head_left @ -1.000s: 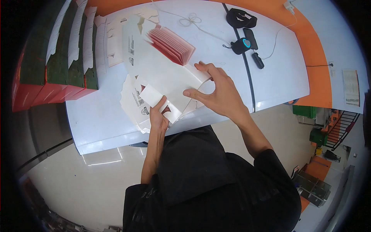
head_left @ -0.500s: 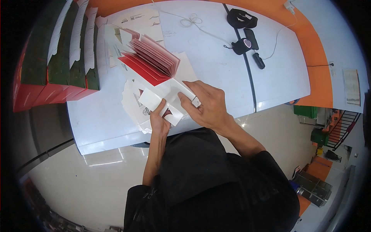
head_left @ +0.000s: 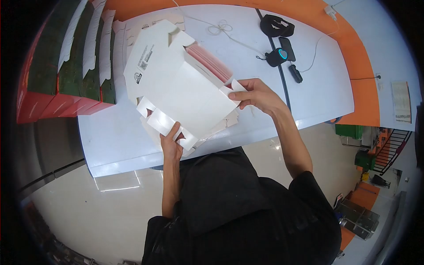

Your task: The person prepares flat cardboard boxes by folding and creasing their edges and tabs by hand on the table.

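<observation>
Both hands hold a white cardboard food box (head_left: 176, 79), partly folded, its broad face toward me with a small printed logo and text. Along its right edge a pinkish-red layered surface (head_left: 210, 64) shows; I cannot tell whether that is a stack of sheets. My left hand (head_left: 172, 143) is closed on the near flap, thumb on top. The far right corner tab is pinched by my right hand (head_left: 257, 95). Beneath the box, more flat white cardboard pieces (head_left: 227, 121) lie on the table, mostly hidden.
A row of red and dark green cartons (head_left: 66, 66) stands at the left of the white table (head_left: 318, 84). On the far right side lie a black strap (head_left: 277, 25), a phone (head_left: 287, 48), a round black device (head_left: 277, 56) and a small black item (head_left: 295, 73). A white cable (head_left: 221, 27) crosses behind.
The cardboard has turned so its printed white face now shows, covering the fanned red layers. My right hand has moved right and up to the corner tab; my left hand has shifted slightly left.
</observation>
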`<state>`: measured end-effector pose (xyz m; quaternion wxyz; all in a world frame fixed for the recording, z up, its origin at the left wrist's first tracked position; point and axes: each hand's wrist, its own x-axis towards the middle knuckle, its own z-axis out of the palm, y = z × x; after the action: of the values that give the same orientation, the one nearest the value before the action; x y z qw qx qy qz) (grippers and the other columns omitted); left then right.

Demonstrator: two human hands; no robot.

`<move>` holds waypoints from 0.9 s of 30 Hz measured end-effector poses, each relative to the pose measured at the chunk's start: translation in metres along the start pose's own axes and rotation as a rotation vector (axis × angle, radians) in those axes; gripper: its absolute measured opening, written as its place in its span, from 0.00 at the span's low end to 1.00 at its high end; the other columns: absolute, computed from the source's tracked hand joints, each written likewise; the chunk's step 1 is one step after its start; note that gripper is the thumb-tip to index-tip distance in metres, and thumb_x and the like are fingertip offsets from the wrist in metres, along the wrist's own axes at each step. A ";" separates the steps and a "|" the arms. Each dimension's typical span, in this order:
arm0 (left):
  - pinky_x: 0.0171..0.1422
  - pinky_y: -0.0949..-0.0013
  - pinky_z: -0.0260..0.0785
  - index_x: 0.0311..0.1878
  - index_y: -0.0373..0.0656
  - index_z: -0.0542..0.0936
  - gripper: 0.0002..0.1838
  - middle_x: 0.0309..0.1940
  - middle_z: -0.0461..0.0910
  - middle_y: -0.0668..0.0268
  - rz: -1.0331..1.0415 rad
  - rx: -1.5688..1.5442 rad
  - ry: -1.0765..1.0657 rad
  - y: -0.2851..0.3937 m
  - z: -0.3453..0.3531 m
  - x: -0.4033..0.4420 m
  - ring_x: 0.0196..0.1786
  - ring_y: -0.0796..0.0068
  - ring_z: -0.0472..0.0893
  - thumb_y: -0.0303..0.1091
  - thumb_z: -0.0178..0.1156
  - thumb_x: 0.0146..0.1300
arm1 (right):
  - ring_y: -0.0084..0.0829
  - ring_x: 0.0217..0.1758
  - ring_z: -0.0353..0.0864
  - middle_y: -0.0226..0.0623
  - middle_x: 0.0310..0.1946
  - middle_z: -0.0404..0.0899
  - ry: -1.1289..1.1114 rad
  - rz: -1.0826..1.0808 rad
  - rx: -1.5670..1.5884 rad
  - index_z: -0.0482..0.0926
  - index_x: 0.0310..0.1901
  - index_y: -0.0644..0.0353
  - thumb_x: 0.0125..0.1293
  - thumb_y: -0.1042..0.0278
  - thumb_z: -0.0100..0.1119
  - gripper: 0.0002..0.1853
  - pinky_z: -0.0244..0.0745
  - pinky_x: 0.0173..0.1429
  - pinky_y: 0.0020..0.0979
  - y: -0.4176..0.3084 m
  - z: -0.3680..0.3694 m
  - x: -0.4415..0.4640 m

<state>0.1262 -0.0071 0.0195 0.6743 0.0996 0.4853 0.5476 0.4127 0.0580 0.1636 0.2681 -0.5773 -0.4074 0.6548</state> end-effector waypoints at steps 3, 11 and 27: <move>0.41 0.62 0.83 0.66 0.35 0.67 0.29 0.52 0.79 0.58 -0.017 0.073 0.063 0.002 -0.007 -0.008 0.48 0.64 0.85 0.23 0.67 0.64 | 0.27 0.36 0.85 0.42 0.38 0.88 0.129 -0.191 -0.154 0.87 0.46 0.68 0.56 0.62 0.75 0.21 0.80 0.41 0.33 0.037 -0.001 0.021; 0.45 0.59 0.82 0.67 0.34 0.64 0.28 0.56 0.77 0.55 -0.205 0.021 0.186 -0.011 -0.001 -0.033 0.53 0.60 0.83 0.23 0.63 0.66 | 0.42 0.33 0.78 0.38 0.27 0.77 0.628 -0.797 -0.998 0.82 0.31 0.62 0.52 0.71 0.67 0.06 0.76 0.38 0.41 0.129 0.040 0.052; 0.48 0.58 0.83 0.67 0.35 0.68 0.29 0.53 0.80 0.56 -0.176 0.165 -0.033 -0.016 -0.074 -0.017 0.50 0.59 0.85 0.24 0.64 0.64 | 0.32 0.56 0.83 0.40 0.51 0.84 0.045 0.204 0.601 0.76 0.60 0.73 0.72 0.64 0.60 0.22 0.75 0.64 0.35 0.113 0.029 0.025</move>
<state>0.0807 -0.0567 -0.0195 0.7172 0.1208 0.5244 0.4427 0.3930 0.0127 0.0545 0.3684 -0.5246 -0.1296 0.7565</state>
